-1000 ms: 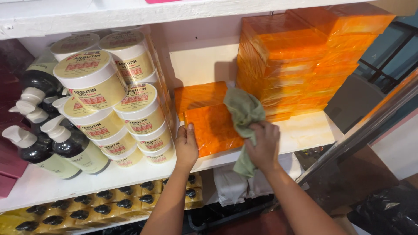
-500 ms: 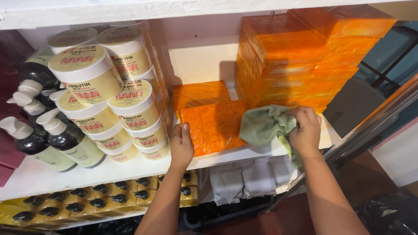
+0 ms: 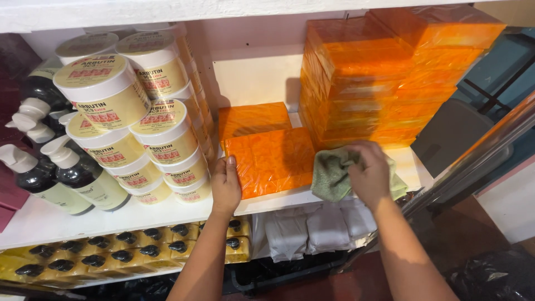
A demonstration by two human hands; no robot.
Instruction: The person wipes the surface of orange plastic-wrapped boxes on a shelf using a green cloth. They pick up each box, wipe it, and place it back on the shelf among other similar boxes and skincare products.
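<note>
The left hand (image 3: 225, 187) lay flat, fingers together, against the near edge of an orange pack (image 3: 273, 161) on the white shelf (image 3: 111, 214). The right hand (image 3: 369, 174) pressed a bunched green cloth (image 3: 331, 177) onto the shelf just beside that pack. Behind stood stacked orange packs (image 3: 368, 83); jars (image 3: 139, 111) rose left.
</note>
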